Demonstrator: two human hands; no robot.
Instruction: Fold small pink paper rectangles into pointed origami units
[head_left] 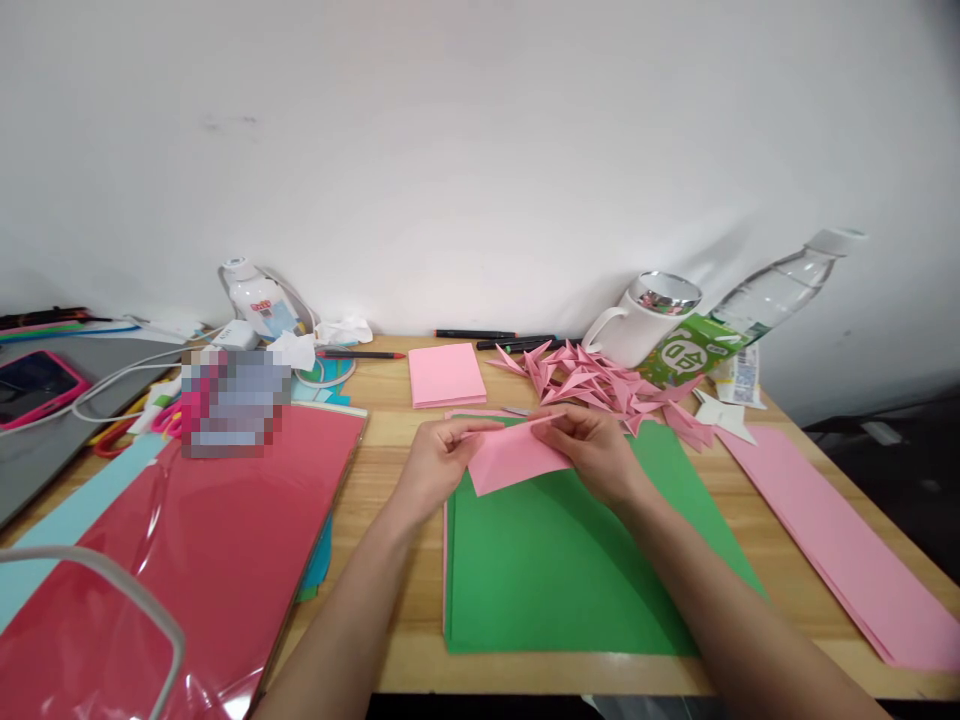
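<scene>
Both my hands hold one small pink paper sheet (514, 458) above the green paper sheet (570, 560) on the wooden table. My left hand (439, 460) pinches the sheet's upper left edge with closed fingers. My right hand (592, 445) pinches its upper right edge, fingers curled over the fold. A pile of folded pink paper pieces (600, 385) lies just beyond my right hand. A stack of pink square sheets (446, 375) sits beyond my left hand.
A red paper pack in plastic (187, 560) covers the left. Long pink paper strips (840, 540) lie at the right edge. A white mug (641, 320), a tilted water bottle (780, 290), pens (495, 340), a laptop with a pink phone (34, 385) and cables line the back.
</scene>
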